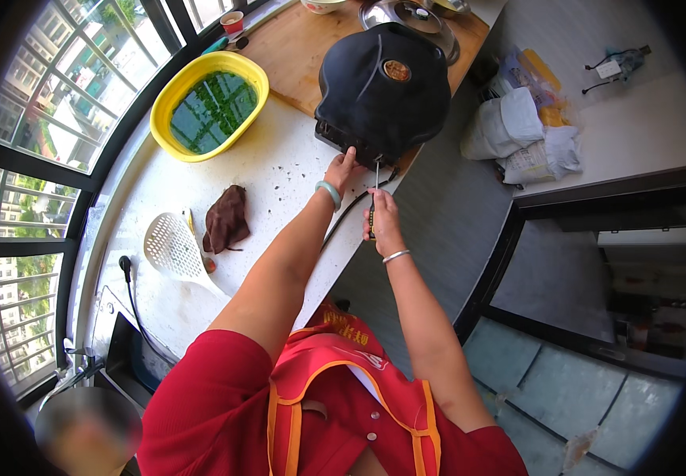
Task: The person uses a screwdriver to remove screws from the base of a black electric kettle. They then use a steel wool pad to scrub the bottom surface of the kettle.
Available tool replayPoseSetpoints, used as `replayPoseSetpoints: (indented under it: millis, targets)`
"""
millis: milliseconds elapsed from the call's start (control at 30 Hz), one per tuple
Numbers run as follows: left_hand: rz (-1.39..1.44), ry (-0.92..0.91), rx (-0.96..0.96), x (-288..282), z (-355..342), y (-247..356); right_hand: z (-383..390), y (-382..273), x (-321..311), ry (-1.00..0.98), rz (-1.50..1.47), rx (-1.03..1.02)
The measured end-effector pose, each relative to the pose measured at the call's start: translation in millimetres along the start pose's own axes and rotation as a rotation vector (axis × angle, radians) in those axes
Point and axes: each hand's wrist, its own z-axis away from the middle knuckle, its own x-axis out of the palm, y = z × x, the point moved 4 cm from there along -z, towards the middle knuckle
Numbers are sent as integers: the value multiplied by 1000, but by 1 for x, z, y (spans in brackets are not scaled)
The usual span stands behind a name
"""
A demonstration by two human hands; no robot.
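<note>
A bulky black appliance (359, 87) with a rounded, lobed housing and a small round orange-brown patch stands near the right edge of the white counter. My left hand (343, 170), with a pale green bangle at the wrist, grips its near lower edge, one finger lying up against it. In my right hand (386, 218) is a screwdriver (371, 225) with a black and yellow handle. Its metal shaft points away from me, and the tip meets the appliance's lower edge. Whether it sits in a screw is too small to tell. A black cord (341, 220) runs beside my left wrist.
On the counter (275, 205) lie a brown cloth (226, 220), a white slotted scoop (175, 247) and dark crumbs. A yellow basin (162, 119) holds greens in water. Behind are a wooden board (283, 44) and a metal lid (430, 33). Bags (502, 127) sit at right.
</note>
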Motion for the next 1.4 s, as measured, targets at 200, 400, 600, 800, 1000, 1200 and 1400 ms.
replayPoseSetpoints:
  millis: [200,400,600,800,1000,1200,1400]
  targets:
    - [69,-37,-31,3,1,4,-1,14,20,69,-24,-33]
    - [110,-12,-11,-8,-2,-1,3,5,16,40,-76,-14]
    - [116,-59,-16,-2,0,0,-1,0,16,-31,-94,42]
    - [191,-18,-41,-6,-1,-1,-2,-10,-3,-52,60,21]
    - [199,-53,-75,-3,2,2,-13,6,18,43,1,-16]
    - [191,-34,-49,-2,2,1,-8,-25,-16,-208,71,161]
    - [183,-61,-42,-7,-6,-6,-8,-32,-22,-284,124,170]
